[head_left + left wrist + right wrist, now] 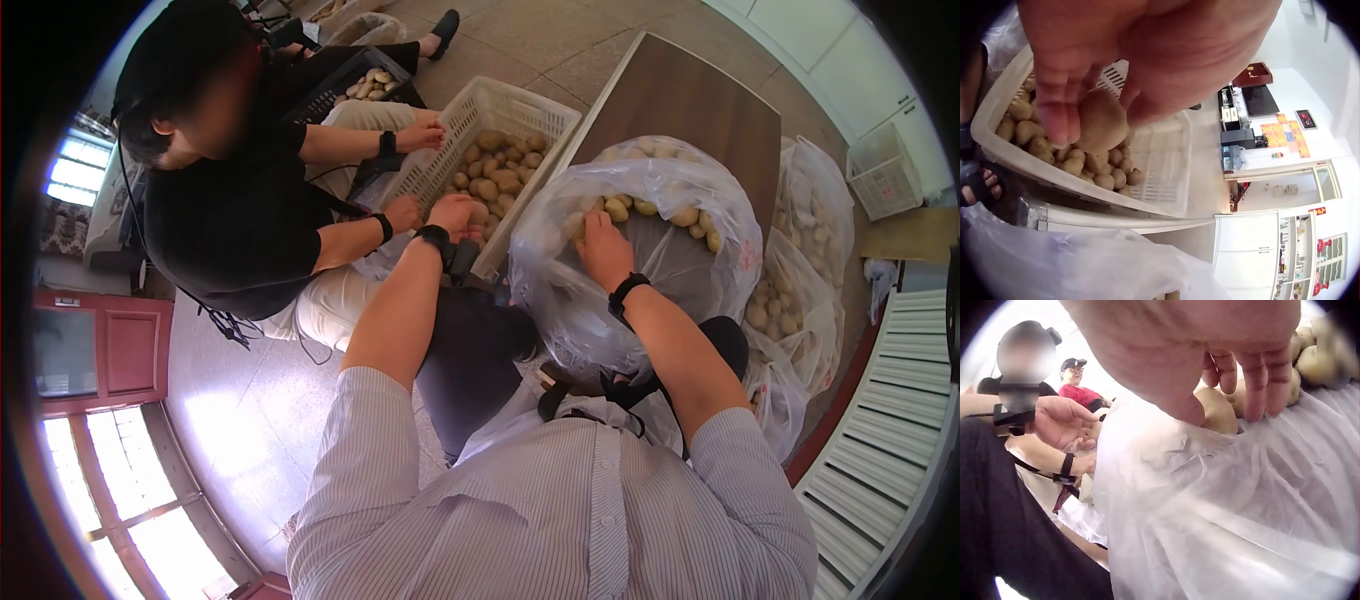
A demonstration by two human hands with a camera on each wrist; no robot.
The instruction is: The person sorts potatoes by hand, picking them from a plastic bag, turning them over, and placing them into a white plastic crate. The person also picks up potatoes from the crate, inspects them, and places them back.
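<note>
My left hand (pixel 455 212) is over the near end of a white plastic crate (pixel 528 98) of potatoes (pixel 500 172). In the left wrist view its fingers and thumb hold a brown potato (pixel 1104 122) above the crate's other potatoes. My right hand (pixel 607 252) reaches into a clear plastic bag (pixel 560 310) with its rim spread wide. Seen from the right wrist, the thumb and fingers close around a pale potato (pixel 1217 411) at the bag's edge. More potatoes (pixel 685 215) lie along the far side inside the bag.
Beside the crate sits a person in black (pixel 230 220), hands close to its rim. A brown tabletop (pixel 690 95) stands behind the bag. More potato bags (pixel 800 300) are at the right, a black crate (pixel 335 95) at the back left.
</note>
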